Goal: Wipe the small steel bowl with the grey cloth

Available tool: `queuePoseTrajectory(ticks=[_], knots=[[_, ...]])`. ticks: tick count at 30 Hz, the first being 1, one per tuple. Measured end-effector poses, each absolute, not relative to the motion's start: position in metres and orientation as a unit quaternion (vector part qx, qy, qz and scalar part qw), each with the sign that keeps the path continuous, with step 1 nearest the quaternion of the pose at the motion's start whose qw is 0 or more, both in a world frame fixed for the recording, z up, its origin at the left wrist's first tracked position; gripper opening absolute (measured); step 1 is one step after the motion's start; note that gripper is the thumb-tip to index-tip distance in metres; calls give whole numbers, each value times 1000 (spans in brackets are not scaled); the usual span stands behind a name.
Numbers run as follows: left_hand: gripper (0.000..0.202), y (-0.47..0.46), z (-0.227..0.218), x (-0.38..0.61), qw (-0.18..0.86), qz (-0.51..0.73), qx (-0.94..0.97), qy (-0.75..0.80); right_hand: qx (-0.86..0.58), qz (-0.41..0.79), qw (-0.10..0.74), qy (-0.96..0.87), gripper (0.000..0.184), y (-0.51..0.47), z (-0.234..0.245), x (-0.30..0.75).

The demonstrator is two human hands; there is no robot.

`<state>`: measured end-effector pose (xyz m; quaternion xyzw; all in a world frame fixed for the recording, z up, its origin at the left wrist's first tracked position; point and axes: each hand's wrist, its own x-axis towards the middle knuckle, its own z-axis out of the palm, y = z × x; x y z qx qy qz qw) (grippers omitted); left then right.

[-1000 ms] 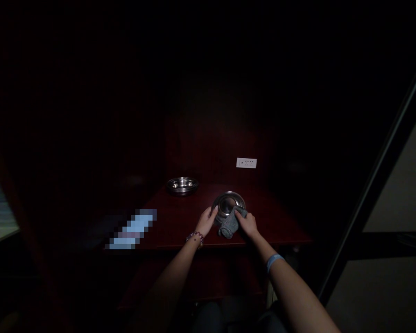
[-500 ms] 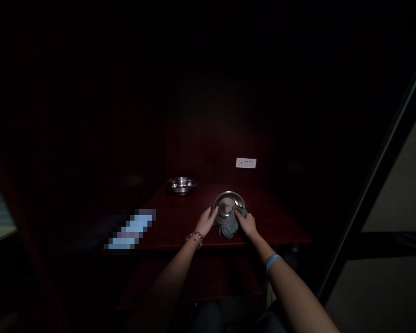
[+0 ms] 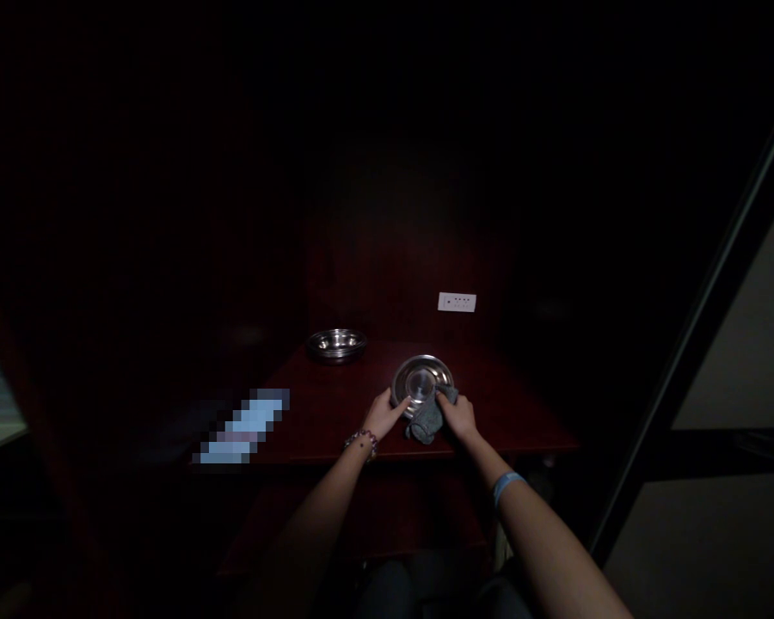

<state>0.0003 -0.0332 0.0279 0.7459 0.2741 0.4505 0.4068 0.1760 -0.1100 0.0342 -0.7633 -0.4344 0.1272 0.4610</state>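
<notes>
At the near middle of the dark red wooden counter (image 3: 322, 413) stands a round stainless-steel dish (image 3: 421, 381), open side up, with its flat base reflecting light. Both hands work at its near rim.

Left hand (image 3: 385, 414): the fingers are extended and lie against the near-left rim of the dish. In the dim light they appear to rest on the rim without curling around it. A beaded bracelet (image 3: 362, 440) sits on this wrist.

Right hand (image 3: 457, 418): the fingers are clenched on a crumpled grey cloth (image 3: 427, 416). The cloth is pressed against the near-right rim of the dish, and its lower part hangs bunched onto the counter between the two hands. A light blue wristband (image 3: 508, 486) circles this forearm.

Surrounding items:
- A second shallow steel dish (image 3: 336, 344) stands on the far-left part of the counter, well apart from the first.
- A small white rectangular plate (image 3: 457, 302) with a row of dark dots is fixed to the dark panel behind the counter.
- A pixelated pale blue patch (image 3: 245, 425) lies at the left edge of the counter, apart from both dishes.

Everything beyond the counter is too dark to identify.
</notes>
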Motion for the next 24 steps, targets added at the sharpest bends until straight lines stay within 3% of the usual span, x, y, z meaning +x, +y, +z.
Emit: queuePoseTrajectory(ticks=[24], knots=[[45, -23, 18, -2, 352, 423, 781, 295, -764, 142, 440, -449, 40, -107, 28, 179]])
